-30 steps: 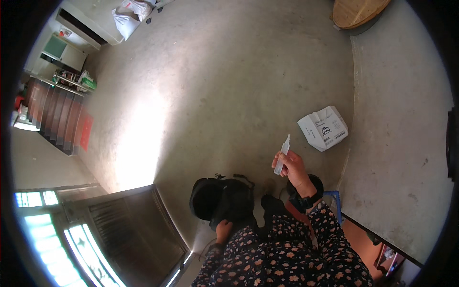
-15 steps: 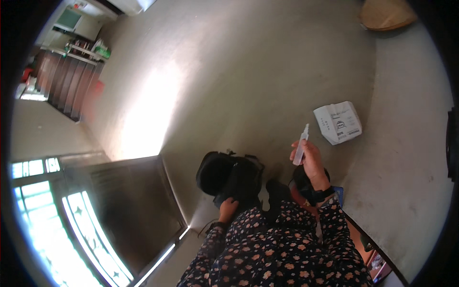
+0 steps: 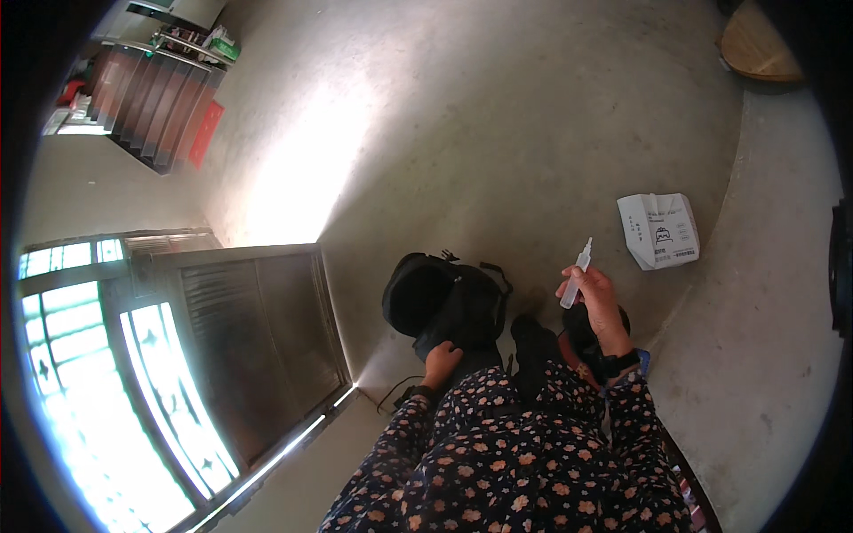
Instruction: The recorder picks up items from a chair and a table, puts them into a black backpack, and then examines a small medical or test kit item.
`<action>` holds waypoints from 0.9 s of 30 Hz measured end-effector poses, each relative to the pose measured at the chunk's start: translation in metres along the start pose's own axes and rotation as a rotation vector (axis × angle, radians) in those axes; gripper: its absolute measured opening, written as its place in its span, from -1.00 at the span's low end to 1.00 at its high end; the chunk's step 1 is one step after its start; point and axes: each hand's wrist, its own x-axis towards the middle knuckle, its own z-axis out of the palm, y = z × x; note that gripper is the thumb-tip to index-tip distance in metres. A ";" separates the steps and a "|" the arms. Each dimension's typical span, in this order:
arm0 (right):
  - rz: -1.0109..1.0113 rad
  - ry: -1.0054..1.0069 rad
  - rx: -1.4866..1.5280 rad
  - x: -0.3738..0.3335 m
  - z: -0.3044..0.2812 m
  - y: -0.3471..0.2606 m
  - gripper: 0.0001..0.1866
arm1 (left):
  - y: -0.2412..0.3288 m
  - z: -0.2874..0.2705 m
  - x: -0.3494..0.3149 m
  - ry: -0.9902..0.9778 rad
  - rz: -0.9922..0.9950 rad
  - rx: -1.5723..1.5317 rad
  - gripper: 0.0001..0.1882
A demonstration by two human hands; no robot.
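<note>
1. So the right hand [image 3: 601, 304] had a slim, translucent tube [image 3: 573, 286] pinched between thumb and fingers, narrow tip pointing up and away from the body. The tube was up off the floor [image 3: 498, 133], roughly over its right-hand side.

2. The left hand [image 3: 442, 362] was down on a black bag [image 3: 480, 306], or what looked like one, near the floor's lower edge by the door [image 3: 275, 320]. Fingers partly lost against all that black, so I can't tell if they were gripping it or just resting.

3. A white box [image 3: 659, 233] with dark print sat on the floor near its right edge, just beyond the right hand. Nothing was touching it.

4. How far along? I'd say the tube was in hand and that was about it. It wasn't set down or put into anything yet, and the hands were well apart, each on its own thing.

5. Hard to make out: whether the tube's tip was capped or had anything inside. The bag's dark, rounded patch could've been an opening or a flap. The round wooden piece [image 3: 764, 46] at upper right was partly lost in the dark rim.
</note>
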 end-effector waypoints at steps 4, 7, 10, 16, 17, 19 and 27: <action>0.006 -0.027 -0.024 -0.003 0.007 0.006 -0.69 | -0.001 -0.002 -0.003 0.003 -0.008 -0.001 -0.66; 0.018 -0.037 -0.036 -0.002 0.007 0.008 -0.71 | 0.001 -0.004 -0.002 -0.029 -0.025 -0.001 -0.67; 0.015 -0.047 -0.043 0.001 0.006 0.012 -0.74 | 0.000 0.002 0.002 -0.015 -0.035 0.007 -0.68; 0.015 -0.088 -0.006 0.004 0.002 0.020 -0.76 | -0.002 0.005 0.005 -0.022 -0.025 0.001 -0.69; 0.014 -0.101 -0.005 0.004 0.002 0.021 -0.75 | 0.000 0.004 0.005 -0.025 -0.022 0.002 -0.69; 0.018 -0.110 0.015 0.004 0.001 0.021 -0.75 | 0.001 0.004 0.004 -0.009 -0.016 -0.004 -0.69; -0.026 -0.091 -0.014 0.009 0.001 0.032 -0.79 | 0.005 0.002 0.004 -0.025 -0.032 0.043 -0.69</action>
